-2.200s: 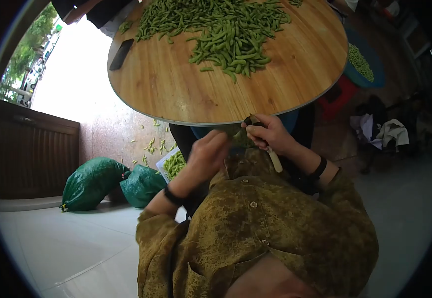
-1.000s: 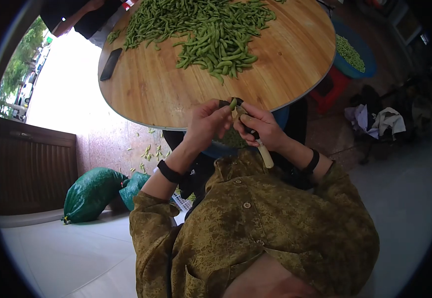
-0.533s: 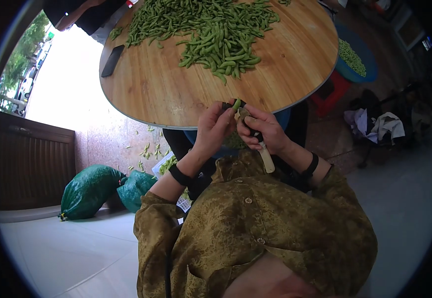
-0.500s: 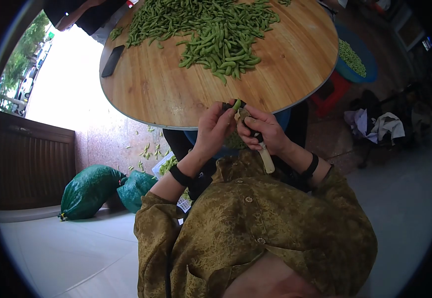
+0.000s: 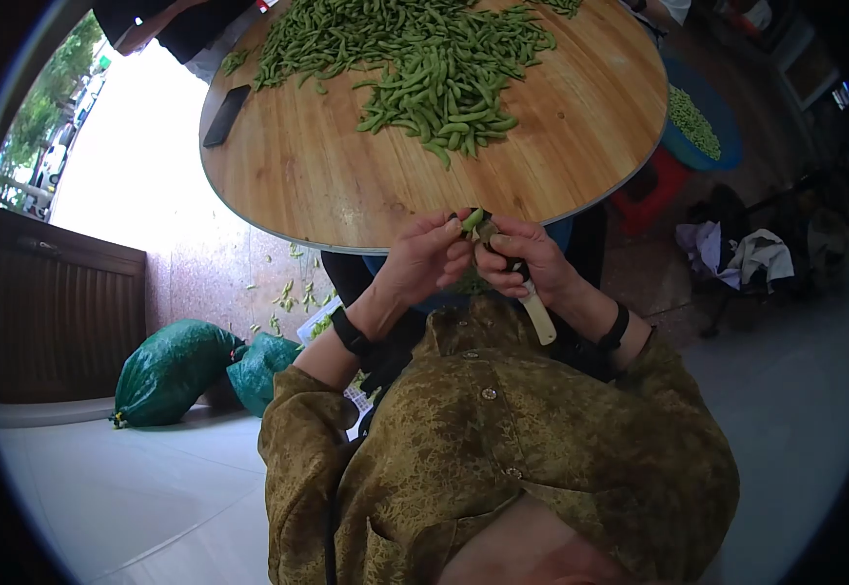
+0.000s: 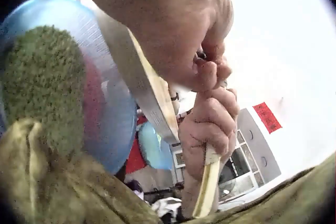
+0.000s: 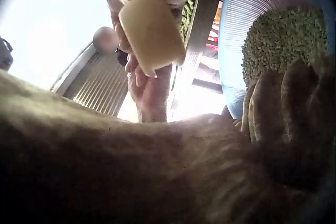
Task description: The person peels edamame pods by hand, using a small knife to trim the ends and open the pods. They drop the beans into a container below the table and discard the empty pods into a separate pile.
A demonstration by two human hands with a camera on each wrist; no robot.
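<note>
My left hand (image 5: pixel 419 261) pinches a green soybean pod (image 5: pixel 474 219) between thumb and fingertips, close to the near table edge. Against it is my right hand (image 5: pixel 539 258), gripping a tool whose cream handle (image 5: pixel 538 320) points down toward my body; something dark shows between the fingers. The tool's working end is mostly hidden, so I cannot tell its kind. In the left wrist view, the fingers of both hands meet above the handle (image 6: pixel 207 190). Below the hands is a translucent blue basin (image 6: pixel 113 129) holding shelled green beans (image 6: pixel 44 77).
A large heap of pods (image 5: pixel 444 83) covers the far part of the round wooden table (image 5: pixel 297 185). A dark phone-like slab (image 5: pixel 226 115) lies at its left edge. Green sacks (image 5: pixel 176 370) and a white basket stand left; a red stool (image 5: pixel 653 190) and second blue basin (image 5: pixel 731 127) right.
My left hand was lower and blurred, apart from the right; it came up with a pod to the tool. Since half a second ago, both hands have shifted slightly right and toward my body.
</note>
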